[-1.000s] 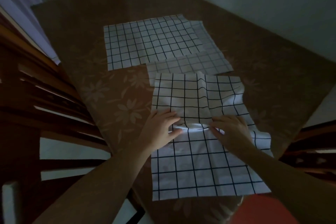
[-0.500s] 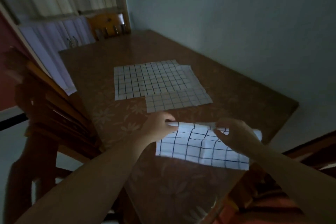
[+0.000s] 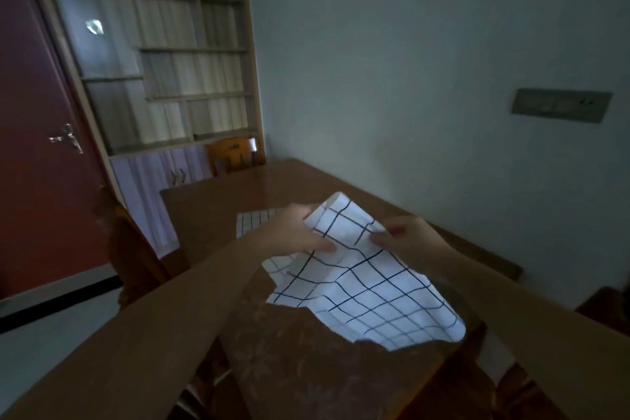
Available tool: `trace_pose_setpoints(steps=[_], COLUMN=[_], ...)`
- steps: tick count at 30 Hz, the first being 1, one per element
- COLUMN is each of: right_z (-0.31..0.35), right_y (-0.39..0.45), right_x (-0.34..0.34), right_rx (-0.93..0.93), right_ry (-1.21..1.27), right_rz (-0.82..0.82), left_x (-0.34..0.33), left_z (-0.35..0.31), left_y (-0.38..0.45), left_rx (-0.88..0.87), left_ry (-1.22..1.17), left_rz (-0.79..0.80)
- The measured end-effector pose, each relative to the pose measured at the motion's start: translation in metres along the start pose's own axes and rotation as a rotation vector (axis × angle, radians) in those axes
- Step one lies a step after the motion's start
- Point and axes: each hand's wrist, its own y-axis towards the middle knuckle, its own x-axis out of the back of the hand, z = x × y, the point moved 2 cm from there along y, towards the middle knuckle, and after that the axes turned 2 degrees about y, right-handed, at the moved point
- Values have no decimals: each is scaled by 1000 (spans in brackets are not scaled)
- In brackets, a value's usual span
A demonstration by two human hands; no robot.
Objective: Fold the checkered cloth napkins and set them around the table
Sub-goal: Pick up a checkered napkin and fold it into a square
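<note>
A white napkin with a black check (image 3: pixel 371 297) is lifted off the brown floral-patterned table (image 3: pixel 306 368), its lower part hanging toward me. My left hand (image 3: pixel 296 232) pinches its upper left part and my right hand (image 3: pixel 405 239) pinches the upper right; the top edge curls up between them. Behind my left hand a strip of another checkered napkin (image 3: pixel 254 222) lies flat on the table, mostly hidden by my hands and the held cloth.
A wooden chair (image 3: pixel 136 266) stands at the table's left side and another chair (image 3: pixel 233 153) at the far end. A bookshelf with cupboards (image 3: pixel 163 54) and a red door (image 3: pixel 37 133) are at the back left. A wall (image 3: pixel 409 78) runs along the table's right.
The napkin was pressed flat on the table, then raised; both hands now hold it higher in the air. The view has tilted up from the tabletop toward the bookshelf and wall.
</note>
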Motion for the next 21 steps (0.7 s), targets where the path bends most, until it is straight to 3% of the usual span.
trace_pose_setpoints(steps=[5,8,16,21], right_z=[27,50,79,85], right_y=[-10,-13,0,5], right_x=[30,33,35,19], right_rx=[-2,24,-26,-27], right_ry=[78,86,229,177], right_rz=[60,125,-93,-1], left_x=[21,26,75,101], left_z=[-15,-30,-15,2], left_y=[-1,2,2,-1], left_rx=[0,-21,-78,-109], left_ry=[42,90,163,118], left_rz=[-13,66,95,73])
